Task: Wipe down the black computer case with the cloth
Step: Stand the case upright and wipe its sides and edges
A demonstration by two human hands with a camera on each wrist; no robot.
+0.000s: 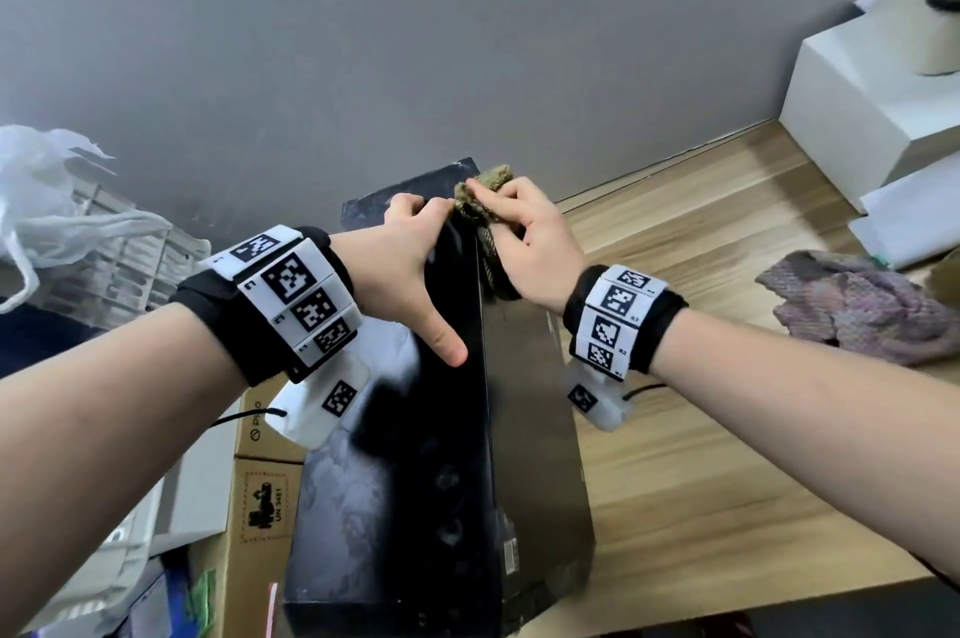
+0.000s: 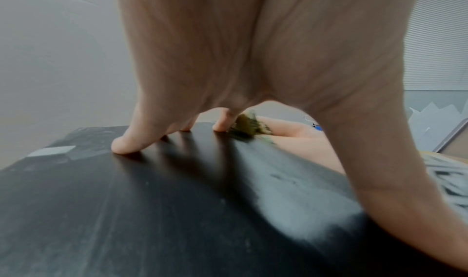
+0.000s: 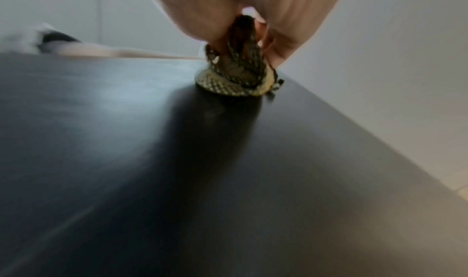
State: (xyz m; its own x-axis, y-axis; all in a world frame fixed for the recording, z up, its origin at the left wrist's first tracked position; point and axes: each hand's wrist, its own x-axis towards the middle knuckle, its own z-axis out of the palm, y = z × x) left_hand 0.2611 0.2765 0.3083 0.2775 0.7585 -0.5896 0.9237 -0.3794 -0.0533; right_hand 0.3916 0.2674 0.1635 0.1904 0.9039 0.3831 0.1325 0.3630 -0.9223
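Observation:
The black computer case (image 1: 441, 471) stands upright on the wooden table, its glossy top (image 2: 152, 201) facing me. My left hand (image 1: 410, 242) rests on that top with fingers spread and fingertips (image 2: 121, 149) pressing the surface. My right hand (image 1: 524, 232) grips a bunched olive-green cloth (image 1: 488, 190) and holds it against the case's far right edge. In the right wrist view the cloth (image 3: 238, 79) sits pressed onto the black panel (image 3: 228, 181) under my curled fingers. The cloth (image 2: 247, 126) shows just beyond my left fingertips.
A grey wall lies close behind the case. A purple-grey rag (image 1: 857, 305) lies on the wooden table (image 1: 727, 455) at right, with white boxes (image 1: 872, 102) beyond. Cardboard boxes (image 1: 254, 507) and a white plastic bag (image 1: 47, 201) crowd the left side.

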